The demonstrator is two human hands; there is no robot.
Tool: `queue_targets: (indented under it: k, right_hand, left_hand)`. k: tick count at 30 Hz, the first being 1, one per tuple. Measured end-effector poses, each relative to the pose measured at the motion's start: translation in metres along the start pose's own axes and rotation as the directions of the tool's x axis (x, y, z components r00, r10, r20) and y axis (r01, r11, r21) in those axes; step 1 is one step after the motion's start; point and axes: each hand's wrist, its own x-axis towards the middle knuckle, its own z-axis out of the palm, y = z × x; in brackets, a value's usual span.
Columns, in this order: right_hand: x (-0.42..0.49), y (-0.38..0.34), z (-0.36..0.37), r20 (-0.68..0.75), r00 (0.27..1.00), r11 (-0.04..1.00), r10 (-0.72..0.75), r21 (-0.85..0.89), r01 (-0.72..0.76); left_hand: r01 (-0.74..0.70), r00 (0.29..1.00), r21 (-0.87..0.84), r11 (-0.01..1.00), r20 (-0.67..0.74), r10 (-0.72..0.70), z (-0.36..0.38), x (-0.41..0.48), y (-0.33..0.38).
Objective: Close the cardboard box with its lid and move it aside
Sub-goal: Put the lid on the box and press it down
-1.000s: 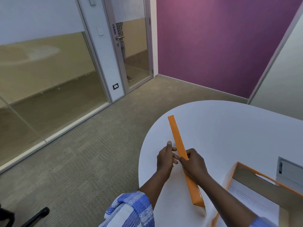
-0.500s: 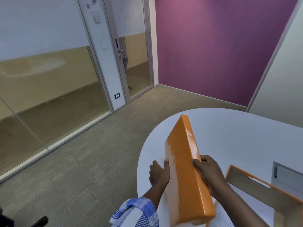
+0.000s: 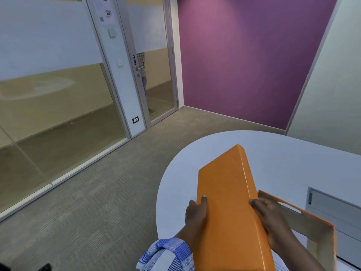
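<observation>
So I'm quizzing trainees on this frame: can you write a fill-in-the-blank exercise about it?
1. The lid is coloured ____.
2. It is held by ____ hands, the left hand and the right hand.
3. The open cardboard box lies to the lid's ____.
4. The table top is ____.

Missing words: orange; two; right; white

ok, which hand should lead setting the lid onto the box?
Right, probably. The right hand grips the lid on the edge beside the open box, so it can guide that edge on. The left hand holds the far edge.
</observation>
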Motion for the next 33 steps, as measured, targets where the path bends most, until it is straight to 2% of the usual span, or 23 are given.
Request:
queue_targets:
  k: [6,10,13,16,21,27,33]
  right_hand:
    - [-0.018,0.012,-0.047,-0.051,0.998,0.994,0.032,0.109,-0.027]
    - [-0.032,0.018,-0.076,-0.109,0.994,0.991,0.013,0.131,0.001]
    - [-0.041,0.023,-0.093,-0.211,0.974,0.996,-0.08,-0.054,0.07]
    - [-0.05,0.03,-0.107,-0.298,0.944,0.97,-0.142,-0.232,0.073]
    - [-0.06,0.053,-0.129,-0.376,0.91,0.928,-0.173,-0.372,0.023]
    - [-0.073,0.083,-0.141,-0.455,0.888,0.925,-0.071,-0.363,-0.112]
    - [-0.084,0.106,-0.141,-0.483,0.871,0.932,0.094,-0.265,-0.248]
  left_hand:
    - [-0.037,0.998,-0.06,0.998,0.049,0.04,0.025,-0.03,-0.003]
    - [-0.118,0.993,0.035,0.992,-0.008,0.119,0.044,-0.048,0.001]
    - [-0.185,0.982,0.134,0.974,-0.014,0.188,0.058,-0.062,0.004]
    - [-0.235,0.97,0.215,0.948,-0.009,0.243,0.071,-0.073,0.008]
    - [-0.324,0.943,0.324,0.889,0.033,0.332,0.088,-0.085,0.017]
    - [-0.401,0.912,0.45,0.798,0.117,0.393,0.102,-0.092,0.016]
    - [-0.473,0.88,0.5,0.725,0.226,0.418,0.109,-0.084,0.012]
